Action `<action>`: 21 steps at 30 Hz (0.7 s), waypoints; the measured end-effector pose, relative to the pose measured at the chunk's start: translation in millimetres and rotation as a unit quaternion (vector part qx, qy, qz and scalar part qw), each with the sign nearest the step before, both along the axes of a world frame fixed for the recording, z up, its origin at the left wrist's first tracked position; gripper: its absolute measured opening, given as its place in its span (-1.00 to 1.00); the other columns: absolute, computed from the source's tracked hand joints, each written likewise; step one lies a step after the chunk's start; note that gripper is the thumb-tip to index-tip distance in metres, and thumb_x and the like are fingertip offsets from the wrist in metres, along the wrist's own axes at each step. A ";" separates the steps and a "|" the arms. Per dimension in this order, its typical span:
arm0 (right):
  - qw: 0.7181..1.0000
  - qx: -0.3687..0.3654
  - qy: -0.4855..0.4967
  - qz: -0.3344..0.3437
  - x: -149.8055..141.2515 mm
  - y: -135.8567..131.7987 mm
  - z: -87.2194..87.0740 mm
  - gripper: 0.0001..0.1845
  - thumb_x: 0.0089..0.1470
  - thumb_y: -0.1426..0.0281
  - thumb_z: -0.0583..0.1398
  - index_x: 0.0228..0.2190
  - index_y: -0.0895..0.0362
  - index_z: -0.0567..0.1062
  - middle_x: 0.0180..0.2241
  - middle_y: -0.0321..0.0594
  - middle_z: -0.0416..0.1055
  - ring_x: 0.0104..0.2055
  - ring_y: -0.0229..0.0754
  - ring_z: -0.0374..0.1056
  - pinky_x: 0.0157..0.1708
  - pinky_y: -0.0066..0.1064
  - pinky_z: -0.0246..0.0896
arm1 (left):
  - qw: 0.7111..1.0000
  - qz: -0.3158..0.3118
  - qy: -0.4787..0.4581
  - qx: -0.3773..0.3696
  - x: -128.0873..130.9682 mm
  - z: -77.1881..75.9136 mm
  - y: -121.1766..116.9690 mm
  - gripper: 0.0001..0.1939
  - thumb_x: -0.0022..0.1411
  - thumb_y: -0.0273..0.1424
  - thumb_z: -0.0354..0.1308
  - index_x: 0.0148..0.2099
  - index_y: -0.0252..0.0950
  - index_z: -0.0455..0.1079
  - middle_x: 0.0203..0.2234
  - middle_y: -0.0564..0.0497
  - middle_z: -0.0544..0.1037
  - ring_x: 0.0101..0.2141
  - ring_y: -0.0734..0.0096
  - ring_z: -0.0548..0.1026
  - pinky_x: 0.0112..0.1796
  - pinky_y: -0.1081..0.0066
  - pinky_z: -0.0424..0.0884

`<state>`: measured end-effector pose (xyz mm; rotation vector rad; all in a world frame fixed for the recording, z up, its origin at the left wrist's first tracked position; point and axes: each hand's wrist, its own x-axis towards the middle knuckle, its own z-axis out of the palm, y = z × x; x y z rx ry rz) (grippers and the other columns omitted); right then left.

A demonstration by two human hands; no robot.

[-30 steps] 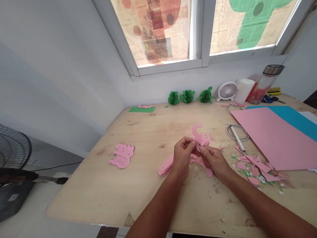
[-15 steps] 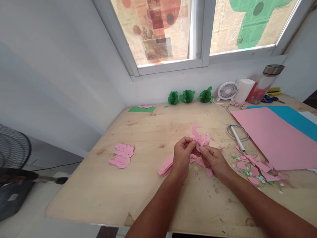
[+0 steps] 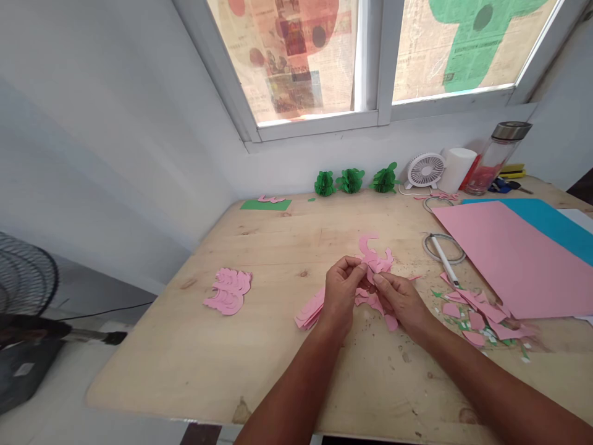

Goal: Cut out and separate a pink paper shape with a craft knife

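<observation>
Both hands meet over the middle of the wooden table (image 3: 259, 364). My left hand (image 3: 343, 287) pinches a small pink paper piece (image 3: 369, 275) between thumb and fingers. My right hand (image 3: 401, 300) is closed on the same piece from the other side, its thumb near my left fingertips. Curved pink paper cut-outs (image 3: 369, 246) lie just beyond my fingers, and more show beneath the hands. Partly behind my left wrist rests a stack of pink paper strips (image 3: 311, 309). A pile of scalloped pink cut-outs (image 3: 229, 290) lies farther left.
On the right are pink and green paper scraps (image 3: 482, 318), a white pen (image 3: 445, 261) and a large pink sheet (image 3: 519, 259). Green paper ornaments (image 3: 351, 180), a small white fan (image 3: 425, 170) and a glass bottle (image 3: 495, 161) line the back. A green paper sheet (image 3: 265, 205) lies back left.
</observation>
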<state>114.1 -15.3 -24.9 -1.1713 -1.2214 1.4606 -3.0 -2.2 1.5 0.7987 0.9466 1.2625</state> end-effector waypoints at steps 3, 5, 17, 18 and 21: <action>1.000 0.002 0.000 -0.003 0.1 0.1 0.1 -0.57 -0.02 0.04 0.10 -0.60 0.14 0.24 -0.74 -0.47 -0.06 -0.70 -0.41 -0.19 -0.71 -0.51 -0.33 | 1.000 -0.002 0.000 0.004 0.0 0.9 -0.2 -0.78 -0.09 -0.32 0.22 -0.48 -0.34 0.26 -0.67 0.11 0.32 -0.63 0.58 0.29 -0.54 0.48 0.31; 1.000 0.003 -0.001 -0.004 0.2 0.2 -0.1 -0.57 -0.03 0.04 0.11 -0.62 0.14 0.23 -0.75 -0.47 -0.06 -0.70 -0.41 -0.19 -0.71 -0.51 -0.34 | 1.000 -0.002 -0.002 0.003 0.1 1.5 -0.4 -0.77 -0.09 -0.32 0.22 -0.48 -0.34 0.26 -0.67 0.11 0.33 -0.64 0.57 0.29 -0.54 0.48 0.31; 1.000 0.009 -0.001 -0.003 -0.9 0.1 0.5 -0.57 -0.01 0.06 0.10 -0.62 0.14 0.23 -0.74 -0.47 -0.06 -0.70 -0.41 -0.18 -0.70 -0.51 -0.33 | 1.000 -0.003 -0.008 0.017 0.1 -0.5 -1.8 -0.81 -0.05 -0.35 0.20 -0.46 -0.34 0.26 -0.68 0.12 0.32 -0.63 0.58 0.29 -0.53 0.48 0.31; 1.000 0.008 -0.002 -0.003 -0.9 0.0 0.7 -0.57 -0.01 0.06 0.10 -0.62 0.15 0.23 -0.74 -0.47 -0.06 -0.69 -0.40 -0.18 -0.70 -0.50 -0.33 | 1.000 -0.003 -0.007 0.015 0.2 -0.3 -1.7 -0.81 -0.05 -0.35 0.20 -0.47 -0.34 0.26 -0.68 0.12 0.32 -0.63 0.58 0.29 -0.53 0.48 0.31; 1.000 0.007 0.001 0.001 -0.6 -0.3 1.2 -0.58 0.00 0.07 0.10 -0.61 0.15 0.24 -0.74 -0.47 -0.05 -0.69 -0.40 -0.18 -0.70 -0.50 -0.32 | 1.000 0.001 -0.002 0.006 0.4 0.7 -1.0 -0.80 -0.07 -0.35 0.21 -0.47 -0.34 0.26 -0.68 0.12 0.32 -0.64 0.58 0.29 -0.54 0.48 0.31</action>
